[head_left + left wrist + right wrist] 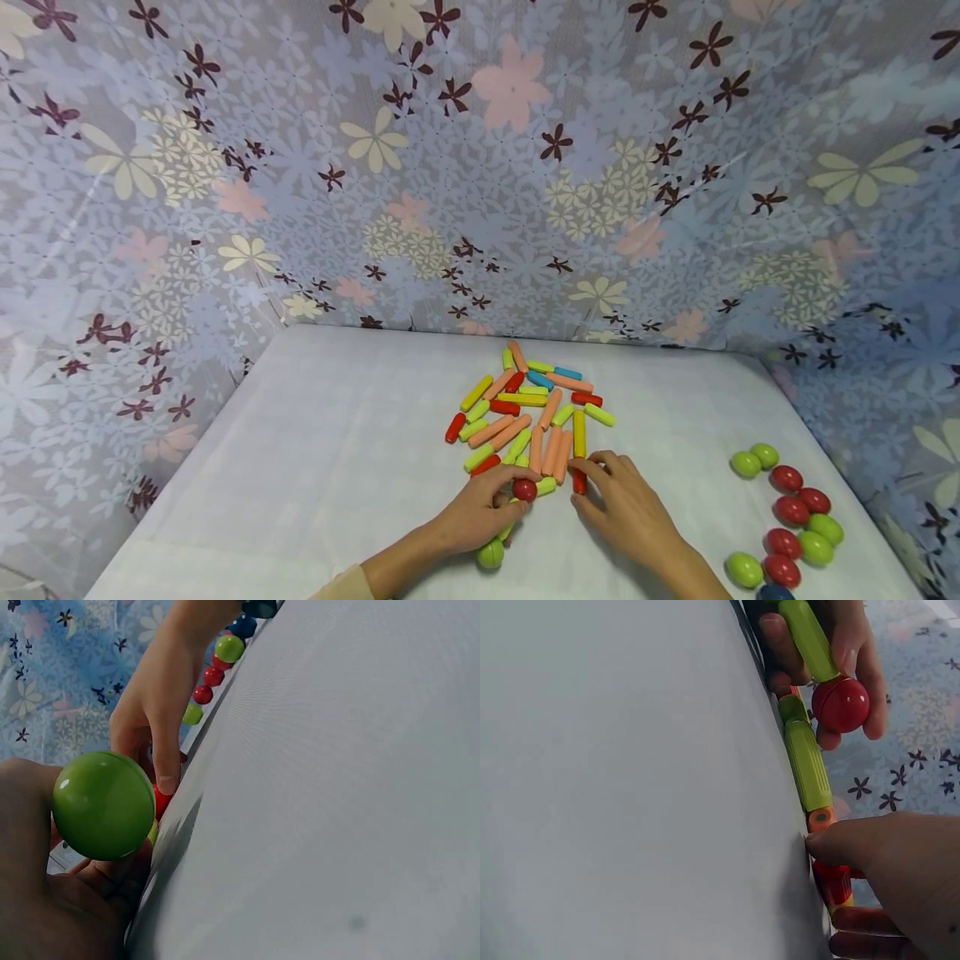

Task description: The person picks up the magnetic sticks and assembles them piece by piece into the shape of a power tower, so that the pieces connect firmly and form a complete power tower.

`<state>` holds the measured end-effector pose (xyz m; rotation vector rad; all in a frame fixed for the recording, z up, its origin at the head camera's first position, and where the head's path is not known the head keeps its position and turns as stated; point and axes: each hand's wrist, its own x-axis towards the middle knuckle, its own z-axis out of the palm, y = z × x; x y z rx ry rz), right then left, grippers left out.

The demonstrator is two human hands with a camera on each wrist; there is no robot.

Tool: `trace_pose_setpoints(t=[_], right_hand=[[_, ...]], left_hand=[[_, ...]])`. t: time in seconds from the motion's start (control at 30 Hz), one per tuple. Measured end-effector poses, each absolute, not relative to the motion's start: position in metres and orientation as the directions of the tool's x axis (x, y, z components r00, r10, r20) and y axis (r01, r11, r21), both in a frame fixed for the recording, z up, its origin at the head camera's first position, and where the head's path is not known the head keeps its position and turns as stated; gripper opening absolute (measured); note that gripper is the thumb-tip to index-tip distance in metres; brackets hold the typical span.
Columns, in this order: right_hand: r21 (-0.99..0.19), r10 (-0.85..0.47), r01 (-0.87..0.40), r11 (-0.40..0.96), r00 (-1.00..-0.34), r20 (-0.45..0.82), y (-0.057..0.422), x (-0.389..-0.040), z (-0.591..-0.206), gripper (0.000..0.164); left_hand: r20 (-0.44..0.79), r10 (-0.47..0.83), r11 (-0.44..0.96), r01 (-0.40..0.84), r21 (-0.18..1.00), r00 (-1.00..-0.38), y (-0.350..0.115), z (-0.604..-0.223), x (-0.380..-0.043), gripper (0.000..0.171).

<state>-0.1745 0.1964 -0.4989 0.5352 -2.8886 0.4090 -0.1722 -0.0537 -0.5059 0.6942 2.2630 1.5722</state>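
My left hand (pixel 474 515) grips a lime-green toy building rod (pixel 808 639) above the table. A red ball (pixel 525 490) sits on one end of that rod and a green ball (pixel 103 805) on the other. To its right, my right hand (pixel 628 507) pinches a short red rod (pixel 580 481) between thumb and fingers at the near edge of a spread of rods. The red rod lies in line with a yellow rod (pixel 579 433). Another lime-green rod (pixel 808 765) lies on the table between the hands.
Beyond the hands lie several loose rods, among them orange rods (pixel 551 450), red rods and a blue rod (pixel 539 380). Red balls (pixel 791 510), green balls (pixel 816 548) and a dark blue ball (pixel 775 592) rest at the right of the white table (pixel 315 442). A flowered cloth (pixel 450 208) stands behind.
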Motion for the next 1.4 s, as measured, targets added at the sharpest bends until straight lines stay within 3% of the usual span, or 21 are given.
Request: trace_pose_setpoints(t=[0.2, 0.4, 0.57, 0.9, 1.13, 1.4], right_hand=[[-0.209, -0.362, -0.412, 0.887, -0.901, 0.239, 0.188, -0.174, -0.493, 0.042], [-0.230, -0.508, -0.571, 0.788, -0.814, 0.281, 0.183, -0.174, -0.495, 0.030], [-0.259, -0.556, -0.632, 0.731, -0.770, 0.312, 0.183, -0.172, -0.496, 0.023], [-0.301, -0.598, -0.657, 0.691, -0.754, 0.272, 0.183, -0.168, -0.489, 0.022], [-0.303, -0.586, -0.602, 0.739, -0.796, 0.151, 0.186, -0.167, -0.487, 0.026], [-0.611, -0.585, -0.534, 0.584, -0.799, 0.139, 0.190, -0.166, -0.480, 0.020]], left_hand=[[0.042, 0.557, 0.238, 0.208, 0.949, -0.829, -0.054, -0.506, -0.172, 0.034], [0.019, 0.567, 0.202, 0.162, 0.966, -0.823, -0.054, -0.505, -0.173, 0.035], [0.038, 0.587, 0.156, 0.159, 0.975, -0.809, -0.054, -0.507, -0.174, 0.034], [0.120, 0.535, 0.196, 0.262, 0.945, -0.836, -0.056, -0.510, -0.175, 0.037], [0.119, 0.539, 0.252, 0.295, 0.922, -0.834, -0.054, -0.511, -0.174, 0.030], [0.111, 0.538, 0.317, 0.322, 0.892, -0.836, -0.055, -0.509, -0.172, 0.028]])
